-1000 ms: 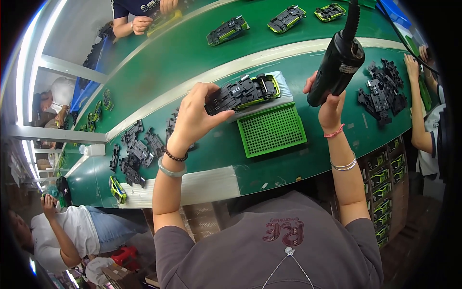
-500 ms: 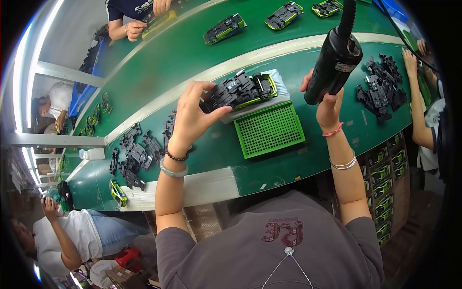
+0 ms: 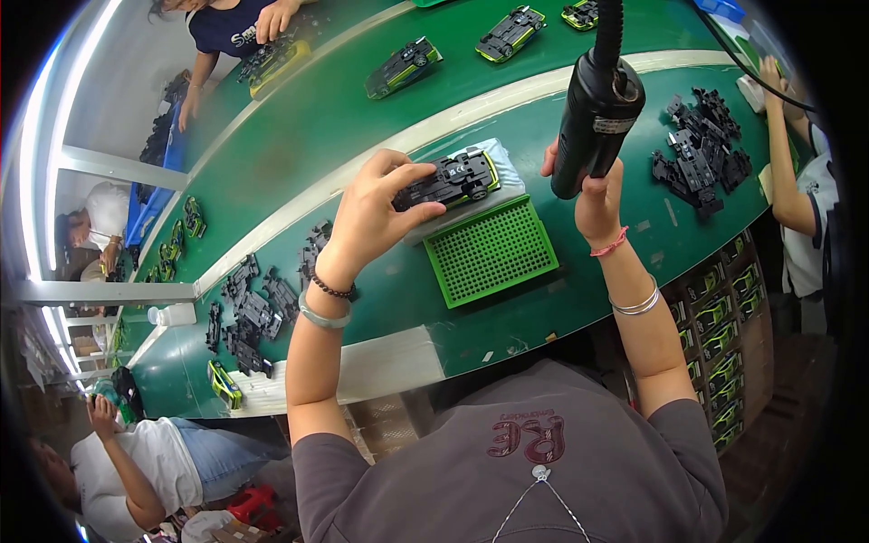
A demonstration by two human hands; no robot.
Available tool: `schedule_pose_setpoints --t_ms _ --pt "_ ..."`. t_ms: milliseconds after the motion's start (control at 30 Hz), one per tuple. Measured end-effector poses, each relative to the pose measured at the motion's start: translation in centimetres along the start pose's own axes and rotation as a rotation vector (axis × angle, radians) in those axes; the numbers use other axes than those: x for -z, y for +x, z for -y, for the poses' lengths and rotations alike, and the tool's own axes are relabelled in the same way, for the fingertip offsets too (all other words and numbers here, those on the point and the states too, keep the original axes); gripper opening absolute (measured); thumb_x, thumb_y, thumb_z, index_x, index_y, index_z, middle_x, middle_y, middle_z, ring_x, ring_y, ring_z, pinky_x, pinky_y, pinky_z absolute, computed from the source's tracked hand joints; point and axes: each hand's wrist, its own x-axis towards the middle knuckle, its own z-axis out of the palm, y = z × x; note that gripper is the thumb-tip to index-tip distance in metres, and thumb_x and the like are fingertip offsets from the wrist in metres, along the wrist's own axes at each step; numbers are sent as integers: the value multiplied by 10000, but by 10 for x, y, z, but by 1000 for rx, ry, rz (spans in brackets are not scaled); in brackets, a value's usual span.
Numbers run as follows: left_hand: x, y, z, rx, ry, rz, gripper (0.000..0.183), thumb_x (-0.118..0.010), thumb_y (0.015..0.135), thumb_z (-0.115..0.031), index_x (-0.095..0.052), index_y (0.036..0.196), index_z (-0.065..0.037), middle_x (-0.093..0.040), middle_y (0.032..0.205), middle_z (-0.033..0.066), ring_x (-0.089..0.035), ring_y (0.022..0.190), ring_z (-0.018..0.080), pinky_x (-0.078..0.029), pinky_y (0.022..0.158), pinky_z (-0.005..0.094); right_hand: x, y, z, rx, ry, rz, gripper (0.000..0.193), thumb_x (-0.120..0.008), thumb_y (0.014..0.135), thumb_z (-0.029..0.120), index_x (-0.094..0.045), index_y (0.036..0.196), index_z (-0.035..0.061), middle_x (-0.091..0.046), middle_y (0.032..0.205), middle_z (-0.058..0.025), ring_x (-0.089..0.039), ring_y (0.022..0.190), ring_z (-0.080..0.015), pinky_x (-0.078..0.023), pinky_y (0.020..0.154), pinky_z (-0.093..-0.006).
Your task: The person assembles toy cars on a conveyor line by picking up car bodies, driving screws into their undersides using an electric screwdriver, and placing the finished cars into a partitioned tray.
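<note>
An upside-down toy car (image 3: 450, 178) with a black underside and bright green trim lies on a pale folded cloth (image 3: 509, 172). Around its left end, the thumb and fingers of my left hand (image 3: 373, 206) are closed, pressing on its sides. My right hand (image 3: 597, 204) is wrapped round the lower part of a black electric screwdriver (image 3: 593, 127), which hangs from a thick black cable. The screwdriver is upright, to the right of the car and apart from it; its tip cannot be made out. Just nearer to me than the cloth sits a green perforated basket (image 3: 493, 253).
Loose black chassis parts (image 3: 249, 312) are piled on the left of the green table (image 3: 389, 294), with another pile (image 3: 701, 154) on the right. Beyond a pale strip, several cars (image 3: 405, 68) stand on the green surface. Co-workers' hands (image 3: 276, 20) show at the far left and right.
The car has settled flatter on the cloth, with my left hand still on it. The whole view has shifted slightly. My right hand keeps hold of the screwdriver.
</note>
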Motion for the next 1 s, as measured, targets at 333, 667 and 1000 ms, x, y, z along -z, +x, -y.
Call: schedule_pose_setpoints --t_ms 333,667,1000 --pt "-2 1 2 -29 90 59 399 -765 649 -237 -650 990 -63 -566 923 96 -532 875 254 -446 741 344 0 -2 -3 -10 -20 -5 619 -564 759 607 -556 877 0 -575 707 -22 -469 596 -43 -362 508 -182" --pt "-13 -4 -2 -196 232 17 374 -694 726 -183 -604 1083 -115 -554 986 118 -532 906 293 -452 763 381 1 -1 -4 -6 -14 0 619 -565 762 595 -552 889 -11 -584 725 -42 -510 639 -71 -391 550 -198" --pt "-32 -18 -2 -283 507 46 416 -619 784 -164 -528 1185 -98 -496 1224 108 -462 1154 293 -391 928 463 2 -3 -6 -16 -6 17 633 -569 754 608 -545 890 -10 -589 732 -48 -512 635 -78 -392 551 -200"
